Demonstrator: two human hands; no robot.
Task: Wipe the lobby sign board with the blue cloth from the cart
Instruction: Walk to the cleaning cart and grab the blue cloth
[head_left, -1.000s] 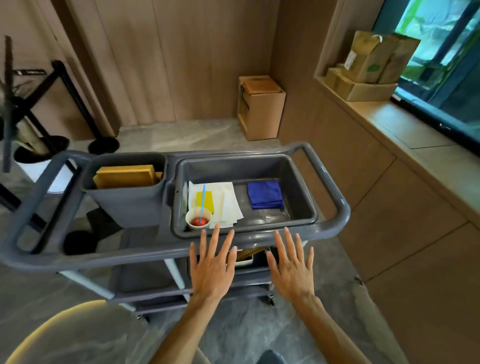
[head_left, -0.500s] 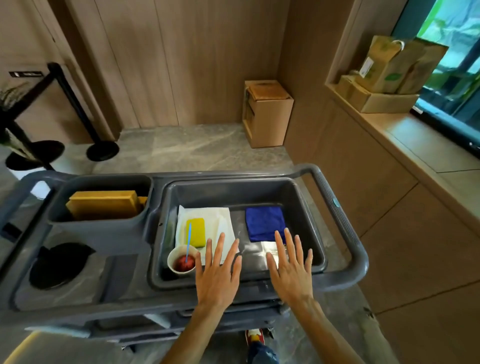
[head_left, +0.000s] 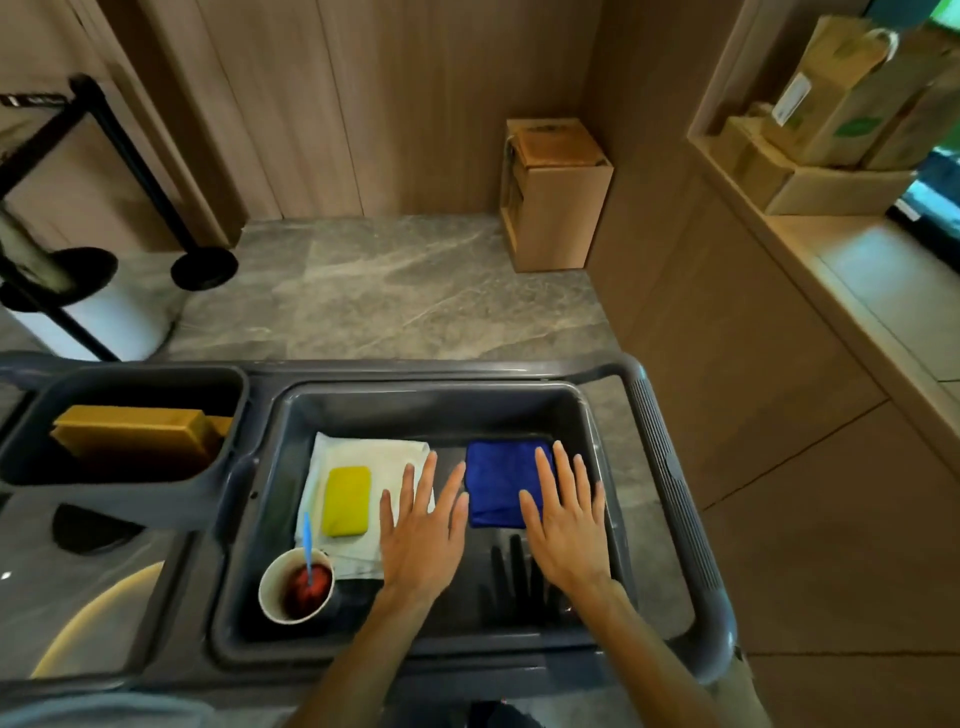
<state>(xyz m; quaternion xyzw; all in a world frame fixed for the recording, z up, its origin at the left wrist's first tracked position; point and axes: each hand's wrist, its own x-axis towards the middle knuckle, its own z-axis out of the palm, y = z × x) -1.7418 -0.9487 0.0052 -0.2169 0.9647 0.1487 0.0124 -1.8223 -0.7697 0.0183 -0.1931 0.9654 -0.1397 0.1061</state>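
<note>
With both the flat, spread left hand (head_left: 422, 530) and right hand (head_left: 566, 519) (nothing gripped) above the grey plastic cart tray (head_left: 597, 415), the folded blue cloth (head_left: 498, 483) could be snagged along with the white paper sheet (head_left: 363, 452).

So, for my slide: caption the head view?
Both open hands, left hand and right hand, reach over the blue cloth in the cart tray.

A lobby of a commercial building: wood-panelled walls (head_left: 322, 104), grey marble floor (head_left: 415, 291), a black queue stanchion (head_left: 202, 265) at ten o'clock, a wooden ledge (head_left: 852, 291) beneath a window at two o'clock, and a grey service cart (head_left: 670, 467) at six o'clock.
</note>
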